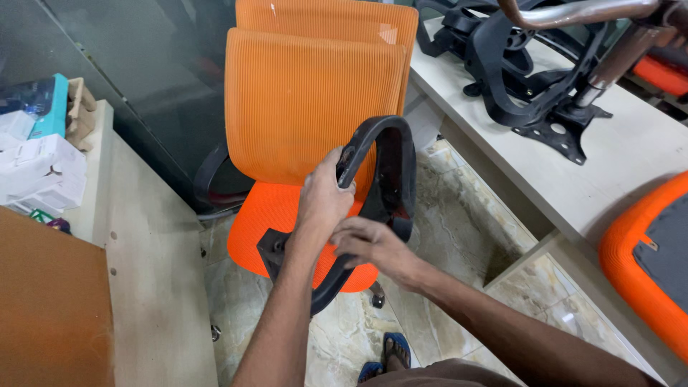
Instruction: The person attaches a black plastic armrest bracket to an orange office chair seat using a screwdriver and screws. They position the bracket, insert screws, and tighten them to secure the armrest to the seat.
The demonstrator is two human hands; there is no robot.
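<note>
A black curved plastic armrest loop is held up in front of an orange office chair. My left hand grips the loop's left limb from the outside. My right hand is closed around the lower part of the same loop, just under the left hand. The chair has an orange mesh backrest and an orange seat. A second orange backrest stands behind the first. A black armrest shows on the chair's left side.
A pale worktable at right carries black chair mechanisms and a chrome part. An orange seat pad lies at its near end. A pale board and white boxes are at left. My sandalled feet stand on a marble floor.
</note>
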